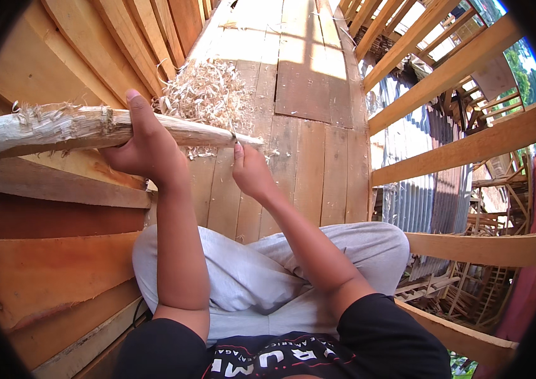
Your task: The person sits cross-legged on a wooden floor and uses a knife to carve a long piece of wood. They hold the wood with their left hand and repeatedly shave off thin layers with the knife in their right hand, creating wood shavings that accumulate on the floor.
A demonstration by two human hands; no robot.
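Note:
A long, pale, peeled wooden pole [173, 129] slants across in front of me, thick at the left and tapering to a point at the right. Curled fibres stick up from its thick end. My left hand [154, 151] is closed round the pole from below, thumb up on the far side. At the tapered end, my right hand [254, 172] is closed, thumb extended. It grips a small knife, of which only a short dark blade [234, 136] shows against the wood; the handle is hidden in my fist.
A heap of curled wood shavings [208, 95] lies on the plank floor [293, 170] beyond the pole. Upright boards [59, 57] form a wall at my left. To the right, a slatted wooden railing [464, 148] overlooks corrugated metal sheets [429, 183]. My crossed legs [243, 268] are below my arms.

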